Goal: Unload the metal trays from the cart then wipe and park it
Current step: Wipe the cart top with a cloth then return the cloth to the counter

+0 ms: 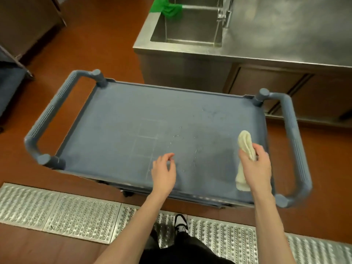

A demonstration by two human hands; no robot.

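Head view, looking straight down: a blue-grey plastic cart (118, 119) fills the middle of the shot, its top shelf bare of trays, with faint rectangular marks and a scatter of small droplets or specks near the centre. Ribbed push handles loop out at both ends. It stands on a reddish-brown floor (106, 35), and along the near edge runs a strip of embossed metal floor grating (57, 212) where the person's black-and-white shoe (181, 222) is planted.

Beyond the cart, just past its far right corner, sits a stainless steel counter (285, 35) with cabinet doors below; whether cart and counter touch, hard to tell. Set into it is a sink basin (190, 29), a faucet (225, 12) standing at its right edge and a green cloth (169, 9) draped over the back rim. The basin looks bare inside, though it is blurred. Dark equipment crowds the upper-left corner.

Now the hands. The left hand (163, 170) hovers over the shelf near the front, fingers loosely curled, holding nothing. The right hand (256, 168) is closed around a folded cream rag (245, 143), one end poking up past the fingers, the other hanging below the palm over the shelf's right side.
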